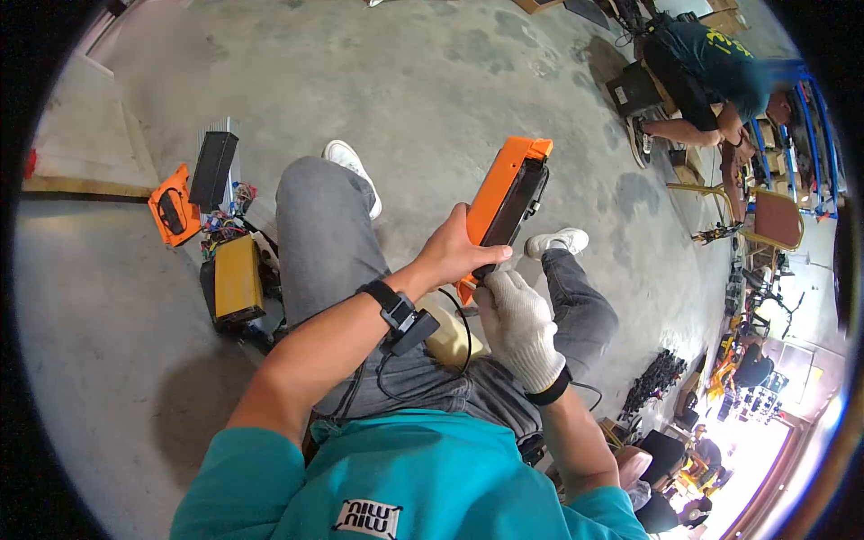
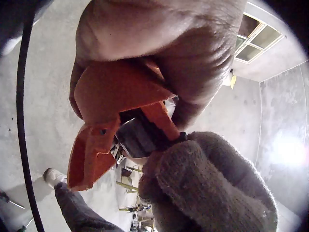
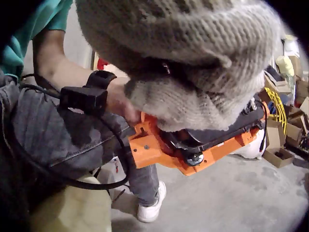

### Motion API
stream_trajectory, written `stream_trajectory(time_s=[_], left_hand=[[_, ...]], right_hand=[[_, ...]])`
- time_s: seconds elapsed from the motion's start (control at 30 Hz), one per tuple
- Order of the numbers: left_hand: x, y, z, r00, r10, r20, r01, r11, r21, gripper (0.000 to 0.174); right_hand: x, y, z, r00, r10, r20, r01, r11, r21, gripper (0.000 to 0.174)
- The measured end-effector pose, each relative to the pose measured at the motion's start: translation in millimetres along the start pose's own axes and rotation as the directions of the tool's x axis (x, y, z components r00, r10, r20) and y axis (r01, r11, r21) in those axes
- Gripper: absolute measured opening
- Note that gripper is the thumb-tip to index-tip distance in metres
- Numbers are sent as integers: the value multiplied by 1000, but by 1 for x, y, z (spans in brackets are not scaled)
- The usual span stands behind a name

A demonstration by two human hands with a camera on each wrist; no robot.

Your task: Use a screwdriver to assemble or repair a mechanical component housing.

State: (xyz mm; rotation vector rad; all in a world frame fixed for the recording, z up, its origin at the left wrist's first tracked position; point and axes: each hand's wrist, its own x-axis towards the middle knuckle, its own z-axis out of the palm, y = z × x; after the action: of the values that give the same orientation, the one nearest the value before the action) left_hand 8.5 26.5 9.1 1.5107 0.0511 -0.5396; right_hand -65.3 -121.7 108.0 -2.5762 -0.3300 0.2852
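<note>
My bare left hand (image 1: 447, 250) grips an orange housing (image 1: 498, 184) over my lap, its thumb lying across the near end. A long black part (image 1: 517, 211) sits inside the housing. My right hand (image 1: 519, 328), in a knitted white glove, is at the housing's near end. In the left wrist view the gloved fingertips (image 2: 161, 166) pinch the end of the black part (image 2: 140, 135), beside an orange edge. The right wrist view shows the glove (image 3: 193, 63) curled over the black part, hiding where the fingers meet it. A round metal fitting (image 3: 194, 158) shows on the housing's side.
On the floor to my left lie a yellow box (image 1: 238, 279), a black finned box (image 1: 214, 171), another orange piece (image 1: 171, 209) and tangled wires (image 1: 229, 223). A black cable (image 1: 469, 333) loops over my lap. Another person (image 1: 702, 76) bends near a chair (image 1: 777, 220) at upper right.
</note>
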Motion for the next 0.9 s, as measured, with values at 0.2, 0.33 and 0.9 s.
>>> stream_trajectory(time_s=[0.2,0.33,0.9], left_hand=[[-2,0,-1,999,24,-22,-22,996,81,82],[-4,2,-3,997,67,-34,-63,992,107,81],[8,-1,-5,1000,-10,0,10,1000,20,70]], right_hand=[[-2,8,8,1000,21,-15,-19,989,148,14],[1,8,15,989,136,54,-147,923,357,19],[3,21,19,999,-40,-8,38,988,-151,14]])
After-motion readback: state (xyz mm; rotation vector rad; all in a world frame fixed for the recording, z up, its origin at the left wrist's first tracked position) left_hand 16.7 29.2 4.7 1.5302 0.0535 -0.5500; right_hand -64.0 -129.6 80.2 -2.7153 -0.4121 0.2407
